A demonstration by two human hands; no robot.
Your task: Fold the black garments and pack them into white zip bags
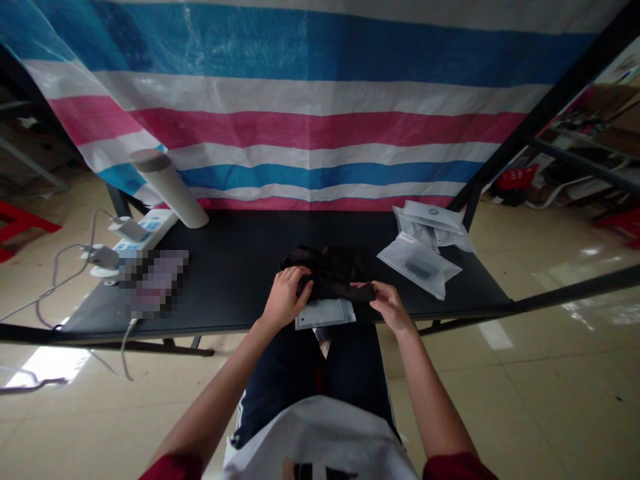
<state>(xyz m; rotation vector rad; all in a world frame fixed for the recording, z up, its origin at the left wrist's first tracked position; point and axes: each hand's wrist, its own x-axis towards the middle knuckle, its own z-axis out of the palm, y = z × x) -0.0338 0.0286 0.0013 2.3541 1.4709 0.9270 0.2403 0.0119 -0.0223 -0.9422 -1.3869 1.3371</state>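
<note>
Toward six o'clock, dark cloth (333, 263) lies partly over a white packet (327, 315) at the front edge of the surface (240, 260); tugging the cloth might drag this packet off. At eight o'clock of the cloth, left hand (287, 295) holds its fold in narrow grip; at four, right hand (393, 305) pinches its end.

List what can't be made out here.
Head view:
Cloth: full shape, bunched and partly behind the left hand.
Near bag: far edge, hidden by the cloth.
Other bags: print, too small and blurred.
Cabled item: details lost to pixelation.
Shirt print: cut off by bottom edge.
</note>
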